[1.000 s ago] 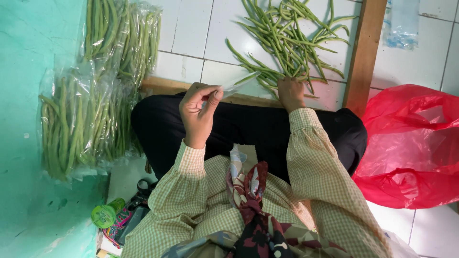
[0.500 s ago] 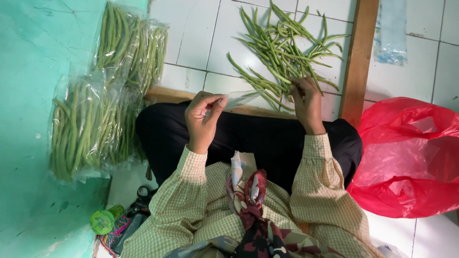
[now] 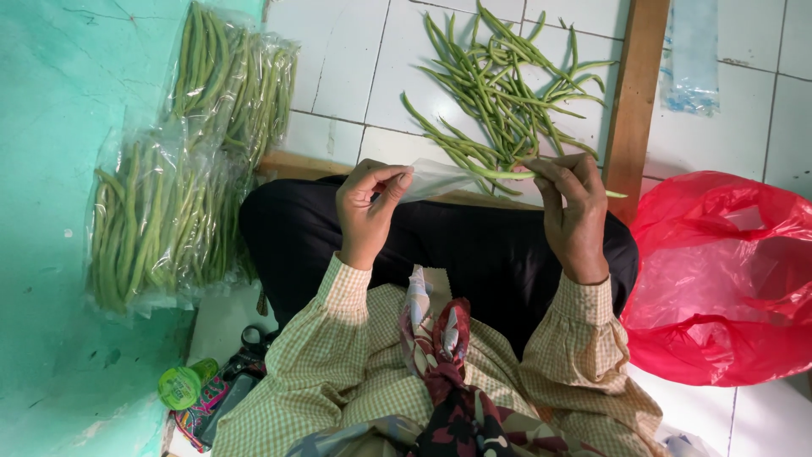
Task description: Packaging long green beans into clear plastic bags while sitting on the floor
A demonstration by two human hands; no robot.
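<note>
Now: right hand (image 3: pixel 575 211) lifted off pile, pinching green beans (image 3: pixel 499 173) | left hand (image 3: pixel 368 211) pinching clear bag (image 3: pixel 436 178)

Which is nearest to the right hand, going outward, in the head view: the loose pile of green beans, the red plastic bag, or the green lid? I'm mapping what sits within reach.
From the right hand:
1. Loose pile of green beans, on the tiles just beyond its fingertips.
2. Red plastic bag, to the outer right side.
3. Green lid, far across, by the left elbow.
</note>
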